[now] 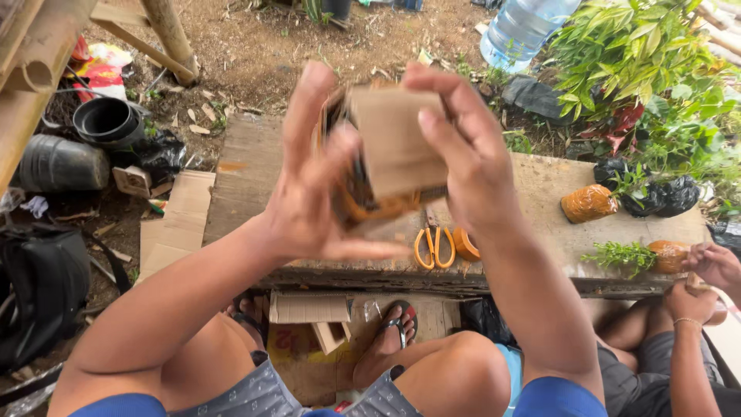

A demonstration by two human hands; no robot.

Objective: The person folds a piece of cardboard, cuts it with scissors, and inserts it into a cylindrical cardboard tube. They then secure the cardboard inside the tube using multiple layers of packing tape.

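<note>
My left hand (312, 181) and my right hand (463, 147) are raised close to the camera and together hold a small brown cardboard piece (394, 143) folded around a dark bundle. An orange band (370, 210) shows along the bundle's lower edge. The left palm presses its left side with the fingers spread upward. The fingers of the right hand curl over its top right corner. The bundle is blurred, so its contents cannot be told. Below the hands, orange-handled scissors (434, 245) lie on a wooden bench (247, 177), beside an orange tape roll (465, 244).
On the bench's right part lie an orange-wrapped bundle (588, 203), black bags with seedlings (664, 194) and a leafy cutting (625, 255). Another person's hands (714, 266) work at the right edge. Black pots (108, 121), cardboard sheets (177, 224), a black bag (38, 286) and a water jug (521, 27) stand around.
</note>
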